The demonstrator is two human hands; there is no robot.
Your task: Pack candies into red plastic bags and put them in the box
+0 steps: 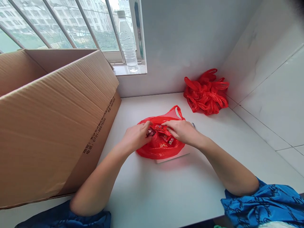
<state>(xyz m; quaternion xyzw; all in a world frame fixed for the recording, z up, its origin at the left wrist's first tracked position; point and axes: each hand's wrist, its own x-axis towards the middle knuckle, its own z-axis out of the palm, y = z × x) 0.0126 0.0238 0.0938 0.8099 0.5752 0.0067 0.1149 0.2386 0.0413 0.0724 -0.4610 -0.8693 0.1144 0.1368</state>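
Observation:
A red plastic bag (pixel 163 154) lies spread open on the white surface, with several small red wrapped packets (pixel 170 140) inside. My left hand (pixel 137 136) reaches into the bag's left side, its fingers closed on a dark red packet (pixel 150 132). From the right comes my right hand (pixel 181 129), its fingers apart and bent over the packets near the bag's far rim; I see nothing held in it. Under the bag, part of a flat white object (pixel 174 157) shows at the front edge.
A large open cardboard box (pixel 54 126) takes up the left side. Crumpled red plastic bags (pixel 206 91) lie in the back right corner by the tiled wall. A clear bottle (pixel 128 42) stands on the window sill. A small shiny object (pixel 193 125) peeks out behind my right hand.

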